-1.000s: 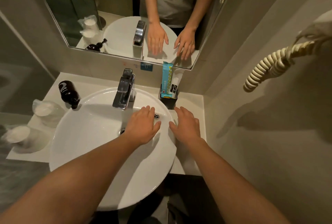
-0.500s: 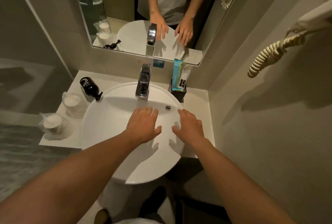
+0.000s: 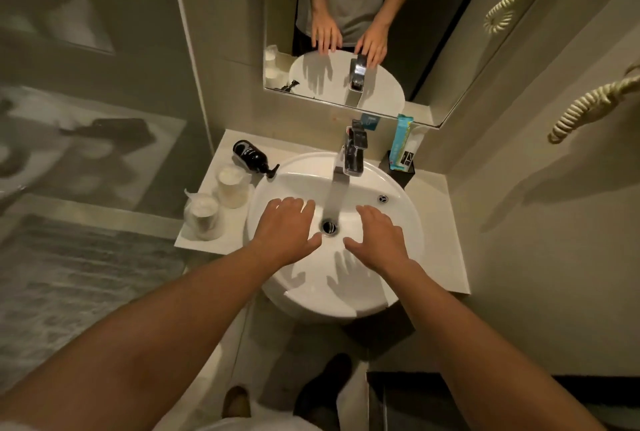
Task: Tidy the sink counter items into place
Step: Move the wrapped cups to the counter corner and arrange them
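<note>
Head view: in the middle of the frame, the left hand [image 3: 284, 227] and the right hand [image 3: 380, 240] hover flat over the white sink [image 3: 398, 223], fingers spread, holding nothing. On the table [image 3: 440, 223], left of the sink, a dark pump bottle [image 3: 252, 156] lies tilted beside two wrapped cups [image 3: 216, 200]. Right of the faucet [image 3: 354, 153], a black holder [image 3: 398, 171] carries a blue packet [image 3: 401, 136].

A pale counter [image 3: 446, 223] is seen across the middle of the frame, with a round white basin [image 3: 398, 278] set into it. At its left, a dark pump bottle [image 3: 251, 155] is laid on its side behind two wrapped cups [image 3: 232, 186] [image 3: 203, 216]. At the upper right, a black holder [image 3: 401, 172] with packets is stood.
</note>
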`<state>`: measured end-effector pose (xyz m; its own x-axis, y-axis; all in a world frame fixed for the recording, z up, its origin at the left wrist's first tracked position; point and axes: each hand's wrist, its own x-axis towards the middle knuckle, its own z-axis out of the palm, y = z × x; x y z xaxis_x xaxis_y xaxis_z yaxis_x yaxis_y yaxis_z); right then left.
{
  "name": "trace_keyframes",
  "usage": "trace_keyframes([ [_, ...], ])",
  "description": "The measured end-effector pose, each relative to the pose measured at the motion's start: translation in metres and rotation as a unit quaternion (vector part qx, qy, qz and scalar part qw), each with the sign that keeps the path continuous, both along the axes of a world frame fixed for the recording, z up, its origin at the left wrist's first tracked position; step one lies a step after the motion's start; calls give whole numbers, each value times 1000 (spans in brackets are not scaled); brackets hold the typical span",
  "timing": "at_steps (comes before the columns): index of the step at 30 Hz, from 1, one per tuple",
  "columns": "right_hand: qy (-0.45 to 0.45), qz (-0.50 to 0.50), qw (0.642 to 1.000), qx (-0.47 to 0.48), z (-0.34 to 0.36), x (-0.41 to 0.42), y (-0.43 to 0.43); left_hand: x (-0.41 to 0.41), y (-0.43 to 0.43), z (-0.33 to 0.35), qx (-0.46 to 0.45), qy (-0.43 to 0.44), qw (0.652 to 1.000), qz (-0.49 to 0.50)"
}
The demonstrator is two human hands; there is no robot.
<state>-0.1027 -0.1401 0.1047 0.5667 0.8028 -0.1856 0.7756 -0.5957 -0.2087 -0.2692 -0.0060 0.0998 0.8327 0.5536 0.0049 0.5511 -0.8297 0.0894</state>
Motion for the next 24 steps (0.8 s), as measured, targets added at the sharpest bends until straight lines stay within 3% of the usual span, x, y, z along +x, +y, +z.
trace_keyframes([
  [14,47,101,994,22,12,-101,92,-123,46,6,4,-13,991,136],
  [24,68,156,985,37,19,-99,149,-138,72,5,-2,-6,971,240],
])
